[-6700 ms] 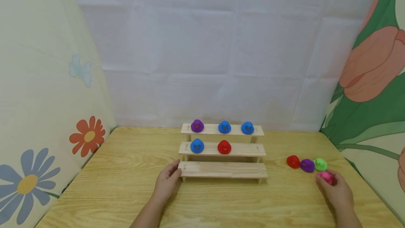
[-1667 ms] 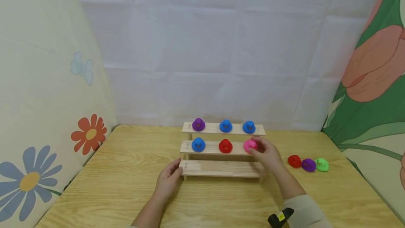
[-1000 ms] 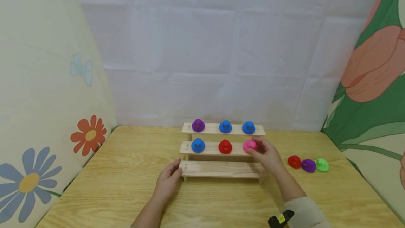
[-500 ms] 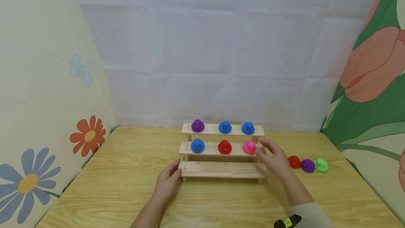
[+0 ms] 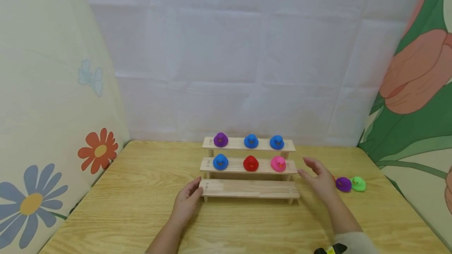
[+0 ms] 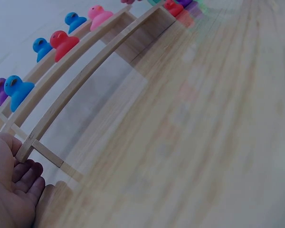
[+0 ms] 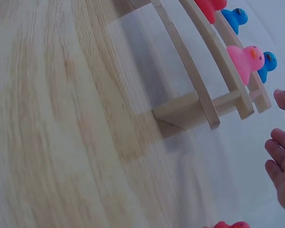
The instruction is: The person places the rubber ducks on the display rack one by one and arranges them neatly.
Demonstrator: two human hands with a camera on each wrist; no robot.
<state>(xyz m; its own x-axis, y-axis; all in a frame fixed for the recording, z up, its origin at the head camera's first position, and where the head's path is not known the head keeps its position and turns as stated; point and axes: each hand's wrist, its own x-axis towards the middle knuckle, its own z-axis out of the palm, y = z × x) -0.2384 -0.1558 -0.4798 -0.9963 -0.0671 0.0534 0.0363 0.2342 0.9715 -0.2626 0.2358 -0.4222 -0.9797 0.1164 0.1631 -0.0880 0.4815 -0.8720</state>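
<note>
A three-step wooden rack (image 5: 250,188) stands on the table with small rubber ducks on it. Its top step carries a purple duck (image 5: 220,140) and two blue ones. On the middle step sit a blue duck (image 5: 220,162), a red duck (image 5: 251,163) and, at the right, a pink duck (image 5: 278,164). The bottom step is bare. My left hand (image 5: 186,200) holds the left end of the bottom step, thumb and fingers about the board in the left wrist view. Right of the rack, my right hand (image 5: 321,183) is in the air with parted fingers, holding nothing.
On the table at the right lie a purple duck (image 5: 343,184) and a green duck (image 5: 358,184), with a red one mostly hidden behind my right hand. A white cloth (image 5: 226,58) hangs behind the table; flower-patterned panels flank both sides.
My right hand carried the pink duck from the right of the table to the middle step, let go of it and drew back rightward. My left hand has stayed at the rack.
</note>
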